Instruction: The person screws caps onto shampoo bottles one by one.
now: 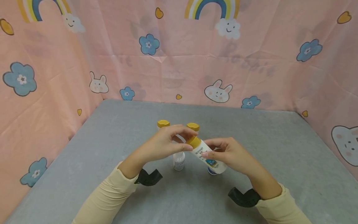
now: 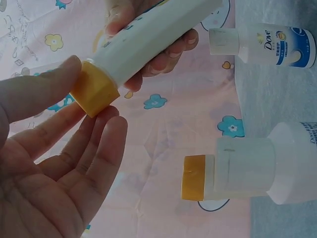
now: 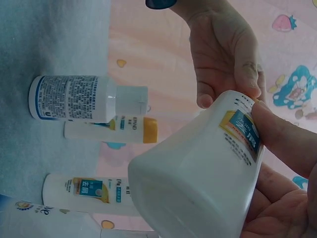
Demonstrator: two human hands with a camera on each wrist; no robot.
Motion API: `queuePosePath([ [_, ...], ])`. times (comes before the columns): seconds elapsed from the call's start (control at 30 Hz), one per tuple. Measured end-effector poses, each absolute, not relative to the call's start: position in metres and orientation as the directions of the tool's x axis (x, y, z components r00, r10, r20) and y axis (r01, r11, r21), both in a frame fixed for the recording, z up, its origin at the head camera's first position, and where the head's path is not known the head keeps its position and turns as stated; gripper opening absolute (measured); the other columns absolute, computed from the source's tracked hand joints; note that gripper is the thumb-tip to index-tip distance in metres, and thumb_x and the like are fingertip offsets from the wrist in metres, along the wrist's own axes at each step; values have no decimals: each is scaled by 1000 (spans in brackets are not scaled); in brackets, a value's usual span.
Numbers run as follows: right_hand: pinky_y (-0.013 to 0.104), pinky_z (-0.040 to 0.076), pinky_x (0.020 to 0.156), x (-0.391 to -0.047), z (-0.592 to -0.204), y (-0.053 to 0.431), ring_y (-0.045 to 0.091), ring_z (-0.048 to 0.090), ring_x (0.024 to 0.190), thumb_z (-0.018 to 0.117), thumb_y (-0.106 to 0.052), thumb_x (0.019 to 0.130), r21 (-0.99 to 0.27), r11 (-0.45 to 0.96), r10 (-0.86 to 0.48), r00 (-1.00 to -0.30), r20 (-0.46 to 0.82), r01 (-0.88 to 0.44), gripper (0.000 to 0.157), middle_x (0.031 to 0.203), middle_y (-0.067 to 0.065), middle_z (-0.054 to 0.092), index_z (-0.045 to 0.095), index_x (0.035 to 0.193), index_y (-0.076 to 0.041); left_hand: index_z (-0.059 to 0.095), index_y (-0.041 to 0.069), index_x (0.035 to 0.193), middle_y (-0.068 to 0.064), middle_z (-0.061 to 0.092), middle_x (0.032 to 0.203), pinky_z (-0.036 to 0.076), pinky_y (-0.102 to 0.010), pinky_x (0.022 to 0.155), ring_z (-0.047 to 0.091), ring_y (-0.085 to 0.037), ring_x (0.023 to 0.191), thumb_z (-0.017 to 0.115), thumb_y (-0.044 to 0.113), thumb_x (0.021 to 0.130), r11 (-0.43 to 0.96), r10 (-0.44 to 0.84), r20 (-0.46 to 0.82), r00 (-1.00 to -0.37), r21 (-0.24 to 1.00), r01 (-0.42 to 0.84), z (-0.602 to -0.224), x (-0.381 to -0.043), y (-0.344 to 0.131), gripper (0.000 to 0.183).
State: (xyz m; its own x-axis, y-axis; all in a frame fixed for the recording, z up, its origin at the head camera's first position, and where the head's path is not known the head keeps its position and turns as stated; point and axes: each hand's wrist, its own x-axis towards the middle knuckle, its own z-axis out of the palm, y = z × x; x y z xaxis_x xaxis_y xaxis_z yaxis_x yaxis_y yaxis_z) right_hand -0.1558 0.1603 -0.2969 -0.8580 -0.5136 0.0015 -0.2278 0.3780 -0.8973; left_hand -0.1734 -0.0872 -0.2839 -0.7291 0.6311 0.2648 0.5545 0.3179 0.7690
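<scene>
A white shampoo bottle (image 1: 205,152) with a gold cap (image 1: 195,142) is held tilted above the table, its cap end up and to the left. My left hand (image 1: 162,141) pinches the cap between thumb and fingertips; in the left wrist view the thumb lies on one side of the cap (image 2: 94,89). My right hand (image 1: 232,155) grips the bottle's body, thumb over the label. The right wrist view shows the bottle's base (image 3: 163,198) close up. Whether the cap is loose, I cannot tell.
Two similar bottles with gold caps (image 1: 163,123) (image 1: 193,126) stand behind my hands. Nearer are a small white bottle (image 1: 179,163) and a Dove bottle (image 2: 277,47), mostly hidden behind the held one in the head view. Pink printed cloth (image 1: 173,62) walls the grey table (image 1: 126,124).
</scene>
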Motion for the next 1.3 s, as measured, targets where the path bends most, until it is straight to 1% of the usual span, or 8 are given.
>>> queuePosePath([
  [0.17,37,55,71,-156,-296,161,23,62,83,70,-17,93,-898,376,-518,-855,-1,-227,35,98,14,70,68,122,2,68,7,122,-4,70,116,56,-25,89,63,-14,106,76,11,87,309,629,275,-727,770,558,-285,-174,-86,36],
  [0.33,35,56,70,-157,-297,164,20,63,83,68,-18,95,-899,367,-544,-839,1,-239,36,98,15,70,67,124,2,70,7,118,-5,70,117,56,-26,89,64,-14,104,74,8,88,269,636,320,-702,761,590,-286,-174,-85,31],
  [0.53,33,57,70,-157,-296,166,16,65,82,67,-17,95,-910,339,-556,-831,13,-241,37,100,16,70,65,126,4,69,5,122,-5,70,118,56,-26,91,64,-15,105,75,8,87,244,639,363,-679,741,626,-285,-173,-85,35],
  [0.7,34,57,71,-156,-295,165,18,65,83,67,-18,95,-909,343,-552,-834,10,-238,37,100,15,70,65,125,3,70,4,117,-7,70,116,56,-26,90,65,-16,101,74,5,87,229,634,394,-665,726,649,-287,-173,-84,30],
  [0.87,35,58,70,-156,-296,168,16,65,83,64,-18,98,-928,297,-603,-798,1,-226,38,98,12,69,63,126,7,71,2,114,-10,71,116,57,-26,89,66,-18,102,75,4,85,187,645,425,-635,718,671,-287,-173,-84,30],
  [0.97,36,59,70,-157,-296,170,16,65,84,62,-16,99,-941,264,-624,-781,2,-214,39,100,13,69,60,128,10,70,2,117,-11,71,118,57,-26,90,65,-19,105,75,5,85,183,657,418,-628,720,670,-286,-173,-84,32],
  [1.13,37,57,71,-158,-297,168,20,64,85,66,-17,96,-936,301,-580,-814,-30,-180,40,101,14,69,62,129,5,69,5,121,-8,69,121,55,-26,92,64,-16,104,74,6,88,232,669,379,-639,711,664,-283,-172,-85,34],
  [1.3,37,58,70,-158,-297,168,20,64,84,66,-17,96,-939,291,-594,-804,-26,-184,39,99,15,68,62,127,7,71,5,116,-7,70,118,56,-25,90,64,-16,100,75,6,86,225,667,392,-633,704,674,-283,-171,-84,31],
])
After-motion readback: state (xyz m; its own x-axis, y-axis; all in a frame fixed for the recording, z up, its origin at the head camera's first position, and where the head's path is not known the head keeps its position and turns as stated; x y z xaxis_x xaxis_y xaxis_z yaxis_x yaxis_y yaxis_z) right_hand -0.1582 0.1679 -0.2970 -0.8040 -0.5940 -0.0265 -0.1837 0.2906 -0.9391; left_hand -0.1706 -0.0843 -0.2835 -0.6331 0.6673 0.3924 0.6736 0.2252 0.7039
